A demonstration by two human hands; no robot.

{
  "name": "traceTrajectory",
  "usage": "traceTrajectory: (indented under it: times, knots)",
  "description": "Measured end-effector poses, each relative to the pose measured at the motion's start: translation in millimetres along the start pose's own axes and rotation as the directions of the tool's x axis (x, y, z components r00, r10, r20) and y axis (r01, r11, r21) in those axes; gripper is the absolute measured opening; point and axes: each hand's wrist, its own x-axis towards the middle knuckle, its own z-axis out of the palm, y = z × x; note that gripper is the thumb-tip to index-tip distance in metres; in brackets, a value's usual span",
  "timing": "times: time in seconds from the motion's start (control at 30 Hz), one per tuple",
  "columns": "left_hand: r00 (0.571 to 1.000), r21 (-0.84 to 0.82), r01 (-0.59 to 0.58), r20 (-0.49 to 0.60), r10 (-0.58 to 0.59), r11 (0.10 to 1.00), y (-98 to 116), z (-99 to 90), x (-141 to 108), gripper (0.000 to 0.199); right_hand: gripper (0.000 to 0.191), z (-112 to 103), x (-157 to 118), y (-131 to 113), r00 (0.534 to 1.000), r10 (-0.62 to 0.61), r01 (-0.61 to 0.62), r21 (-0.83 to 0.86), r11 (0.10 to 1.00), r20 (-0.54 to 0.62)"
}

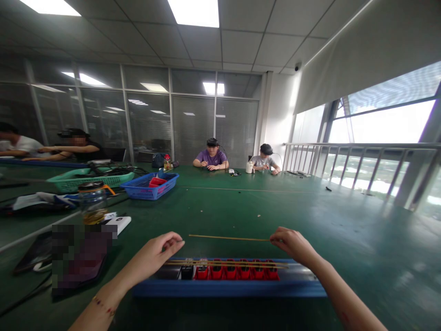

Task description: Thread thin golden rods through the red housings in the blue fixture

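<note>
Between pinched fingertips of the right hand (291,243) sits one end of a thin stick (229,237), the other just beside the loosely curled, empty left hand (166,248), a light, level hold likely steadying it best near the blue tray (230,288).
</note>
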Motion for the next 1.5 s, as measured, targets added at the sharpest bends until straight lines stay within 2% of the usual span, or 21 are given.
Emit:
traceTrajectory:
  times: [0.07, 0.2, 0.33, 0.47, 0.6, 0.87, 1.03, 1.17, 1.33, 1.4, 1.5]
  knots:
    - [1.000, 0.012, -0.027, -0.005, 0.027, 1.000, 3, -1.6, 0, 0.037, 0.022, 10, 11, 0, 0.999, -0.008, 0.010, -0.040, 0.999, 0.052]
    - [0.991, 0.066, -0.110, 0.085, 0.105, 0.992, 10, -3.5, -4, 0.034, 0.021, 36, 33, 0, 0.990, 0.005, 0.006, -0.072, 0.997, 0.142]
    - [0.979, 0.098, -0.134, 0.166, 0.117, 0.986, 11, -3.8, -5, 0.034, 0.019, 58, 47, 5, 0.985, 0.007, 0.002, -0.054, 0.999, 0.175]
    - [0.968, 0.084, -0.124, 0.229, 0.101, 0.989, 10, -3.4, -6, 0.034, 0.022, 69, 50, 10, 0.985, 0.021, -0.017, -0.028, 0.999, 0.170]
    - [0.960, 0.065, -0.118, 0.261, 0.097, 0.991, 12, -2.6, -7, 0.031, 0.026, 74, 49, 14, 0.987, 0.032, -0.032, -0.002, 0.999, 0.155]
    - [0.964, 0.154, -0.163, 0.235, 0.124, 0.974, 17, -4.0, -7, 0.022, 0.028, 77, 49, 18, 0.990, 0.038, -0.042, 0.029, 0.999, 0.139]
    - [0.960, 0.287, -0.258, 0.183, 0.212, 0.922, 22, -5.2, -8, 0.019, 0.029, 79, 49, 20, 0.991, 0.033, -0.040, 0.057, 0.998, 0.128]
    - [0.959, 0.349, -0.284, 0.116, 0.260, 0.893, 29, -13.5, -7, 0.020, 0.029, 80, 49, 21, 0.992, 0.036, -0.047, 0.090, 0.995, 0.121]
    - [0.958, 0.389, -0.277, 0.034, 0.286, 0.879, 35, -32.3, 9, 0.022, 0.025, 80, 49, 23, 0.991, 0.061, -0.079, 0.162, 0.984, 0.116]
    - [0.968, 0.391, -0.245, 0.048, 0.246, 0.887, 32, -34.9, 19, 0.024, 0.024, 81, 49, 26, 0.990, 0.085, -0.107, 0.204, 0.973, 0.114]
    - [0.976, 0.367, -0.215, 0.121, 0.182, 0.905, 20, -28.8, 35, 0.027, 0.027, 84, 50, 31, 0.984, 0.134, -0.163, 0.281, 0.946, 0.119]
